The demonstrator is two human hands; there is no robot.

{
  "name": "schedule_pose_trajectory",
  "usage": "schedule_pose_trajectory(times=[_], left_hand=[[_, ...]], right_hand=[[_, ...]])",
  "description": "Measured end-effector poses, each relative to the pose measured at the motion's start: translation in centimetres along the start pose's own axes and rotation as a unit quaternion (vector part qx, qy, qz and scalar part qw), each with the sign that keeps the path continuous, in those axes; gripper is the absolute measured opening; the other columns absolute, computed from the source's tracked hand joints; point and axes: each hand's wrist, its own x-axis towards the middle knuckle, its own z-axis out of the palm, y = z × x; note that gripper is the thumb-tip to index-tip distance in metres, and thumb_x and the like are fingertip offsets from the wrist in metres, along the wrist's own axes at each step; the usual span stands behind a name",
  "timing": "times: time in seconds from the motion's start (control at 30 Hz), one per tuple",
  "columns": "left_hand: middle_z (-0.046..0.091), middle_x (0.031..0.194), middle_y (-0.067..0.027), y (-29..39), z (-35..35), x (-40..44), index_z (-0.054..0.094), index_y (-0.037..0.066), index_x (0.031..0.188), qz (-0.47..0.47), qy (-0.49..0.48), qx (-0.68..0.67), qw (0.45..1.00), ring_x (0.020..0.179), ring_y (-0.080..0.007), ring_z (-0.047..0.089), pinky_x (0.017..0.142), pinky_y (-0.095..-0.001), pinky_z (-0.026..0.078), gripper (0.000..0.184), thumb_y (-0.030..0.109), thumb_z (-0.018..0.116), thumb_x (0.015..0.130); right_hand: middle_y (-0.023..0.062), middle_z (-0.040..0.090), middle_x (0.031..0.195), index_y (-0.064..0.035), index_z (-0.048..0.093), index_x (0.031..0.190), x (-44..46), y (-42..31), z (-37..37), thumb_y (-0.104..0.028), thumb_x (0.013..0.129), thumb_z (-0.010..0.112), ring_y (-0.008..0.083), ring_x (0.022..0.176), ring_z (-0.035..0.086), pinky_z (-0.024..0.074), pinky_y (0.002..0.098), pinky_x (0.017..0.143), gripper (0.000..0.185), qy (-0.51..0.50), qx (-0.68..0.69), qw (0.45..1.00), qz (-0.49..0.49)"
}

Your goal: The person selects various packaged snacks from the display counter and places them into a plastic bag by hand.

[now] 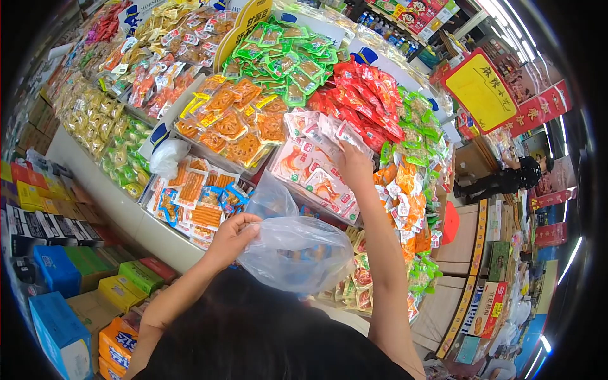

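My left hand [232, 240] pinches the rim of a clear plastic bag [304, 253], which hangs wide at its mouth in front of my body. A few blue-printed packets show dimly through the film; whether they lie inside or behind it I cannot tell. My right hand [356, 166] reaches into a bin of flat pink-and-white snack packets [310, 161], its fingers bent over the edge of a packet [351, 137] at the pile's upper right. My fingertips there are partly hidden. To the left of the bag are sausage-like snack packets [201, 199] with blue ends.
Red packets [361, 95], green packets [285, 60] and orange packets [237, 120] fill neighbouring bins. A crumpled plastic bag [169, 158] sits on the counter edge [120, 202]. Cartons [60, 329] are stacked low on the left. A person in dark clothes [500, 180] is in the right aisle.
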Motion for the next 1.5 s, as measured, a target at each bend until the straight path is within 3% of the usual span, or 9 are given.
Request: schedule_pose_trajectory(times=[0.2,0.3,0.47,0.8,1.07,1.27,1.33,1.43,1.5], left_hand=[[0.058,0.080,-0.0012,0.4,0.2,0.1,0.054,0.002,0.104,0.003,-0.004,0.002,1.000,0.064,-0.0030,0.049,0.054,-0.0179,0.038,0.021,0.015,0.053,0.087],[0.058,0.079,-0.0012,0.5,0.3,0.2,0.054,0.001,0.103,-0.002,-0.007,-0.005,1.000,0.064,-0.0032,0.048,0.054,-0.0183,0.038,0.021,0.015,0.053,0.087],[0.057,0.074,0.0003,0.8,0.5,0.3,0.055,0.002,0.099,-0.011,0.025,-0.009,1.000,0.059,-0.0033,0.047,0.052,-0.0184,0.037,0.019,0.017,0.053,0.087],[0.055,0.065,-0.0003,2.6,0.7,0.9,0.055,0.006,0.096,0.034,0.084,-0.178,0.980,0.046,-0.0028,0.038,0.042,-0.0169,0.029,0.016,0.020,0.052,0.089],[0.057,0.067,-0.0024,3.3,2.7,-1.4,0.053,0.004,0.100,0.088,0.048,-0.169,0.980,0.044,-0.0027,0.038,0.039,-0.0167,0.027,0.017,0.018,0.049,0.091],[0.057,0.068,-0.0037,3.5,3.7,-2.6,0.052,0.004,0.102,0.071,0.001,-0.183,0.980,0.042,-0.0019,0.036,0.037,-0.0166,0.026,0.018,0.018,0.049,0.091],[0.057,0.068,-0.0038,3.7,3.9,-2.7,0.052,0.004,0.102,0.064,-0.007,-0.189,0.980,0.043,-0.0016,0.036,0.038,-0.0165,0.026,0.018,0.017,0.049,0.091],[0.057,0.068,-0.0040,3.7,4.3,-2.8,0.052,0.004,0.102,0.066,-0.010,-0.181,0.981,0.042,-0.0013,0.035,0.037,-0.0165,0.024,0.018,0.017,0.049,0.091],[0.057,0.069,-0.0024,3.6,4.4,-2.8,0.052,0.004,0.102,0.057,-0.004,-0.178,0.982,0.046,-0.0013,0.040,0.040,-0.0159,0.029,0.017,0.017,0.050,0.091]], right_hand=[[0.0198,0.063,0.094,0.0018,0.054,0.105,0.2,2.0,-1.4,-0.016,0.080,0.053,0.0309,0.083,0.062,0.0476,0.0370,0.070,0.031,-0.010,0.128,0.991,0.033],[0.0097,0.063,0.093,0.0025,0.053,0.108,-0.2,2.3,-1.8,-0.017,0.080,0.054,0.0225,0.084,0.062,0.0478,0.0347,0.075,0.033,-0.042,0.571,0.792,0.213],[0.0110,0.060,0.104,-0.0013,0.049,0.114,-2.8,0.1,-5.5,-0.019,0.081,0.053,0.0230,0.089,0.061,0.0495,0.0386,0.079,0.038,-0.027,0.821,0.492,0.289],[0.0080,0.062,0.096,0.0054,0.056,0.107,-14.4,-5.3,-10.8,-0.021,0.077,0.061,0.0141,0.080,0.060,0.0473,0.0281,0.074,0.040,-0.404,0.651,0.624,0.155],[0.0084,0.061,0.099,0.0002,0.053,0.114,-14.7,-8.5,-3.9,-0.016,0.083,0.055,0.0157,0.088,0.058,0.0470,0.0286,0.076,0.036,-0.393,0.532,0.703,0.262],[0.0091,0.061,0.098,-0.0043,0.054,0.108,-13.2,-10.9,-1.8,-0.017,0.085,0.053,0.0159,0.083,0.060,0.0492,0.0281,0.066,0.027,-0.304,0.673,0.542,0.401],[0.0069,0.061,0.091,-0.0061,0.054,0.104,-13.3,-11.8,-1.4,-0.014,0.084,0.055,0.0149,0.078,0.059,0.0488,0.0283,0.062,0.021,-0.231,0.822,0.371,0.366],[0.0099,0.059,0.096,-0.0064,0.057,0.103,-14.4,-12.1,3.7,-0.023,0.084,0.055,0.0200,0.081,0.058,0.0502,0.0354,0.062,0.024,-0.192,0.769,0.543,0.277],[0.0095,0.059,0.093,-0.0064,0.057,0.099,-14.1,-13.3,6.6,-0.022,0.083,0.056,0.0195,0.077,0.058,0.0498,0.0356,0.060,0.022,-0.201,0.807,0.468,0.297]])
